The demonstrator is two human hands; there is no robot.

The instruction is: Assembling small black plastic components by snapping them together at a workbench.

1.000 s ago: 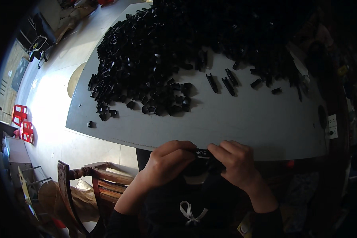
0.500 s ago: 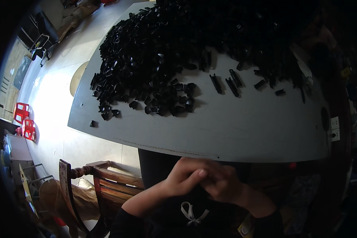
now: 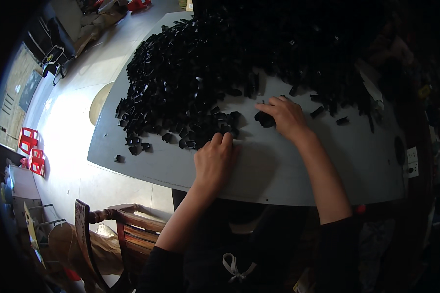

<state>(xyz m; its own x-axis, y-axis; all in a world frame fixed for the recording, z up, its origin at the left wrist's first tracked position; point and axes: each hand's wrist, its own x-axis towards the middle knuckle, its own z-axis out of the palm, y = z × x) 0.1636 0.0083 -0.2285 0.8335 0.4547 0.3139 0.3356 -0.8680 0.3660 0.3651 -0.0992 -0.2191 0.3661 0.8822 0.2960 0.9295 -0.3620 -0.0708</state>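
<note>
Small black plastic pieces [image 3: 156, 88] lie in a large heap over the far and left parts of the pale table [image 3: 278, 180]. At the heap's near edge, my left hand [image 3: 213, 158] has its fingers bent down among short, curved pieces. Its fingertips are hidden, so what they pinch does not show. Farther right, my right hand [image 3: 286, 117] reaches over the table with its fingers curled down beside a dark black piece [image 3: 265, 119]. It appears to grip this piece; the thumb is hidden.
Several stray black pieces lie right of my right hand, including a short one [image 3: 343, 120]. A wooden chair [image 3: 139, 234] stands by the table's near left side. Red stools [image 3: 28, 140] are on the floor at left. A wall socket [image 3: 412, 162] is at right.
My hands were together in front of my body, off the table's near edge. They have parted and moved forward onto the table, left to the short pieces, right to the long loose ones.
</note>
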